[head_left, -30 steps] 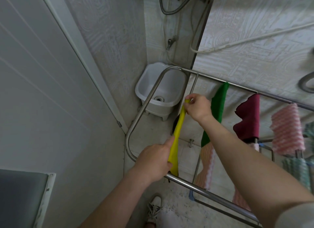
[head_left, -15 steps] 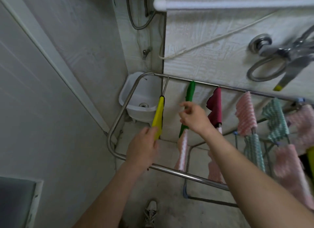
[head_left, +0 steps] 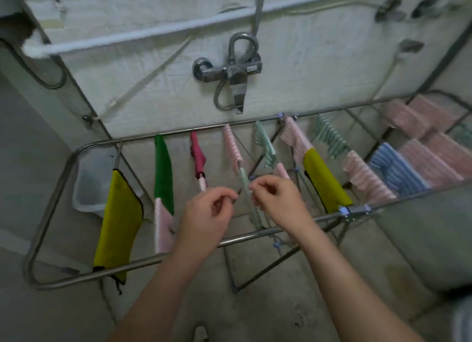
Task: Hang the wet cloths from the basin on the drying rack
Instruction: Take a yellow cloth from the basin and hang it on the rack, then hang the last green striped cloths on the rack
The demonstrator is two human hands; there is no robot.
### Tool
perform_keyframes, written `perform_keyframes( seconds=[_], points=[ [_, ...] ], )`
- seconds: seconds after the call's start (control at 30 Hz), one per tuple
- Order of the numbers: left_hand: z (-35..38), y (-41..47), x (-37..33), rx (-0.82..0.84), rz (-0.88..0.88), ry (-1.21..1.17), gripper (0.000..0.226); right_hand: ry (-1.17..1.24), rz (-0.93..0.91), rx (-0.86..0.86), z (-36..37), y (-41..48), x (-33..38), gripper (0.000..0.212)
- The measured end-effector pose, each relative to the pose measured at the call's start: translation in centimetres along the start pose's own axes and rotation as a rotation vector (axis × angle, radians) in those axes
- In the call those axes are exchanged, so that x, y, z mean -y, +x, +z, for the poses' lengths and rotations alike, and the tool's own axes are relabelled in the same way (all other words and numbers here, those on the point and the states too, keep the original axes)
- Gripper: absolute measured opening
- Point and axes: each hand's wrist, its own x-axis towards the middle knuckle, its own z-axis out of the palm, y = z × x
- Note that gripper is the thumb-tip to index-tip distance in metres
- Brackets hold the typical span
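Far left: white plastic basin (head_left: pixel 89 186) tucked behind the rounded end of the shiny steel-tube drying rack (head_left: pixel 242 238), close to the wall. Next along, yellow cloth with black trim (head_left: pixel 120 221) draped over the front rail, then smooth green cloth (head_left: pixel 163 173), bunched maroon cloth (head_left: pixel 198 158) and pink-striped cloth (head_left: pixel 232 147).

Middle: left hand (head_left: pixel 207 214), fingers curled, thumb against forefinger. Can't tell if gripping anything. Right hand (head_left: pixel 278 201) just beside it, pinching the thin green-striped cloth (head_left: pixel 245 181) among crowded rods. Tight spot.

Further right: second yellow cloth (head_left: pixel 324 186), blue-striped cloth (head_left: pixel 393 168). Chrome mixer tap (head_left: pixel 229 71) on the wall above.
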Motion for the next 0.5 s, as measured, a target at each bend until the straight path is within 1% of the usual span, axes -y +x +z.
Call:
perform_keyframes(
  seconds=[0.1, 0.13, 0.2, 0.23, 0.3, 0.4, 0.5],
  points=[
    [3.8, 0.7, -2.9, 0.092, 0.083, -0.09, 0.033, 0.135, 0.058, -0.126, -5.1, -2.8, -1.4, 0.024],
    [3.7, 0.7, -3.1, 0.086, 0.086, -0.092, 0.032, 0.209, 0.093, -0.123, -5.4, -3.2, -1.3, 0.025],
    [7.1, 1.2, -5.0, 0.205, 0.134, -0.126, 0.031, 0.326, 0.204, -0.287, -9.4, -5.3, -2.7, 0.024],
    [8.4, 1.5, -5.5, 0.252, 0.145, -0.14, 0.026, 0.369, 0.252, -0.349, -10.9, -6.1, -3.3, 0.023],
    [11.9, 1.9, -6.6, 0.402, 0.15, -0.141, 0.013, 0.454, 0.336, -0.487, -14.0, -8.3, -4.7, 0.019],
    [17.3, 1.8, -7.4, 0.612, 0.192, -0.096, 0.014, 0.547, 0.441, -0.69, -17.4, -12.0, -6.9, 0.012],
    [22.3, 0.0, -8.2, 0.803, 0.31, -0.021, 0.014, 0.533, 0.543, -0.892, -19.9, -16.9, -9.5, 0.01]
  ],
)
